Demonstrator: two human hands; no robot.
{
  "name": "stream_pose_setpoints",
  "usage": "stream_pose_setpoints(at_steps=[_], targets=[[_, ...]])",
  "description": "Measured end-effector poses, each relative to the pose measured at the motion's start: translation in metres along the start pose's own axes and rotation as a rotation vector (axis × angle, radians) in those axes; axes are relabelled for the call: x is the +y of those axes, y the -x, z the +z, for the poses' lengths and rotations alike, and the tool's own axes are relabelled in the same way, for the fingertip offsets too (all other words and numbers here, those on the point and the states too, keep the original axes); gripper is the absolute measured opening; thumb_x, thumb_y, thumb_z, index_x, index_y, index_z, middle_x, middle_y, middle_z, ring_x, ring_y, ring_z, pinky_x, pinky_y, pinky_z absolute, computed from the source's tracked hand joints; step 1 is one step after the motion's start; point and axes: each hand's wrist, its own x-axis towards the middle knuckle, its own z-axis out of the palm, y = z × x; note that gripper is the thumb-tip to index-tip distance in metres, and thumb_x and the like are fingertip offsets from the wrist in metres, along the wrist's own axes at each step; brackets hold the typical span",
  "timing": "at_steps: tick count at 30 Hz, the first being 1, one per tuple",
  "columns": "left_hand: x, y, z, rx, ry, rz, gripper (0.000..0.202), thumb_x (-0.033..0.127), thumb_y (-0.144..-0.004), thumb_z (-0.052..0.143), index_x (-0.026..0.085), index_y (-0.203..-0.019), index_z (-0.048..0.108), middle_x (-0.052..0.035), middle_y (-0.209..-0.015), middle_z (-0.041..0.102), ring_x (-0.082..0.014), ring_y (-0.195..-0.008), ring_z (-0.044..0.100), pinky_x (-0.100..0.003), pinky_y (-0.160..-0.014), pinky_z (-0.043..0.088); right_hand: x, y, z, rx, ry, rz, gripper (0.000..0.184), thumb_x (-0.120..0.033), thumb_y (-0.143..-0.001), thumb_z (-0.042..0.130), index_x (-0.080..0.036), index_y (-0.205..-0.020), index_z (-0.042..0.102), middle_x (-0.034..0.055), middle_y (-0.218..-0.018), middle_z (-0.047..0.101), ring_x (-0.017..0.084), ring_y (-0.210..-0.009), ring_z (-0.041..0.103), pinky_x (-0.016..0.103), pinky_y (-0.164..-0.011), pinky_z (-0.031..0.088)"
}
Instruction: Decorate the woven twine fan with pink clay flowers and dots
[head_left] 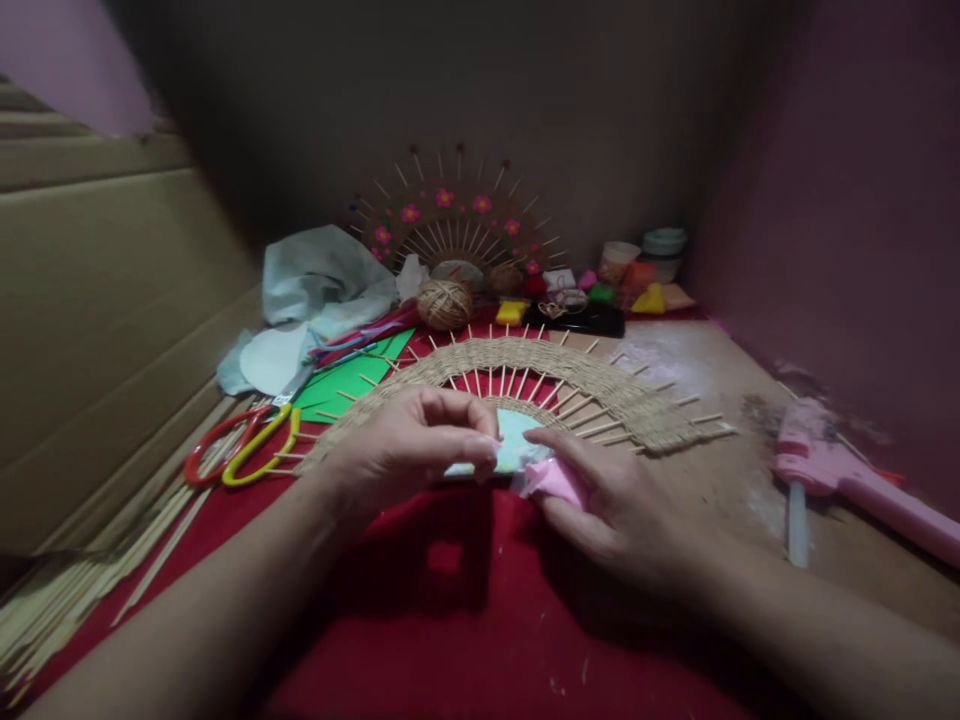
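My left hand (427, 435) has thumb and forefinger pinched together over the middle of the woven fan. A speck of something pale pink shows at the fingertips, too small to name. In my right hand (607, 500) is a plastic packet of pink clay (559, 482), gripped between thumb and fingers. Just behind both hands lies the half-round fan (517, 355), a band of twisted twine woven through thin sticks that spread outward. Its light blue centre piece (514, 432) is partly covered by my fingers.
Scissors (259, 445) and bamboo sticks (97, 590) lie left, a pink glue gun (817, 455) right. Behind are a twine ball (445, 303), a flowered fan (450, 215), coloured packets (649, 298) and a plastic bag (326, 275). Red cloth (450, 640) covers the front.
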Motion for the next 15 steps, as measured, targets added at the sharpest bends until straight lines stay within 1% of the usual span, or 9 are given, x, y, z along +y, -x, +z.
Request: stream_pose_setpoints(at_steps=[2,4,7,10,13,15], targets=[[-0.004,-0.003,-0.005,0.041,0.104,0.013,0.008,0.022,-0.068,0.069,0.015,-0.067,0.065,-0.0004,-0.062,0.059,-0.0109,-0.06,0.052,-0.023,-0.059,0.039,0.002,0.001,0.0,0.016,0.005,0.002,0.047,-0.018,-0.074,0.053,-0.015,-0.121,0.051,0.008,-0.095,0.066,0.017,-0.072,0.059,0.029,-0.065,0.046],[-0.007,-0.006,-0.008,0.108,0.14,-0.018,0.006,0.02,-0.069,0.069,0.014,-0.071,0.069,-0.0011,-0.062,0.06,-0.0098,-0.059,0.053,-0.022,-0.06,0.04,0.003,0.001,0.0,0.024,0.0,-0.003,0.047,-0.018,-0.074,0.052,-0.015,-0.121,0.051,0.008,-0.096,0.067,0.017,-0.072,0.059,0.029,-0.064,0.046],[-0.011,-0.009,-0.009,0.172,0.195,-0.046,0.01,0.019,-0.067,0.071,0.013,-0.076,0.071,-0.0022,-0.063,0.063,-0.0082,-0.058,0.054,-0.02,-0.059,0.041,0.002,0.002,0.001,0.033,-0.003,-0.006,0.047,-0.019,-0.073,0.052,-0.016,-0.12,0.052,0.0076,-0.096,0.067,0.016,-0.07,0.059,0.029,-0.061,0.046],[-0.014,-0.01,-0.01,0.164,0.223,-0.028,0.01,0.021,-0.071,0.07,0.012,-0.077,0.07,-0.0039,-0.066,0.065,-0.0091,-0.059,0.057,-0.021,-0.06,0.045,0.002,0.001,0.003,0.041,-0.003,-0.009,0.047,-0.019,-0.073,0.052,-0.016,-0.12,0.052,0.0075,-0.096,0.067,0.016,-0.069,0.059,0.029,-0.06,0.046],[-0.015,-0.01,-0.009,0.142,0.243,-0.04,0.007,0.02,-0.075,0.066,0.013,-0.076,0.068,-0.0039,-0.067,0.066,-0.0104,-0.06,0.059,-0.022,-0.058,0.046,0.002,0.0,0.003,0.038,-0.001,-0.01,0.049,-0.019,-0.073,0.052,-0.017,-0.122,0.051,0.0074,-0.095,0.067,0.017,-0.07,0.06,0.029,-0.061,0.046],[-0.014,-0.01,-0.008,0.151,0.24,-0.027,0.007,0.021,-0.076,0.065,0.014,-0.077,0.066,-0.0035,-0.071,0.066,-0.0117,-0.062,0.06,-0.024,-0.057,0.047,0.002,0.0,0.003,0.033,0.007,-0.006,0.049,-0.019,-0.073,0.052,-0.016,-0.122,0.051,0.0077,-0.095,0.067,0.017,-0.07,0.06,0.029,-0.062,0.046]])
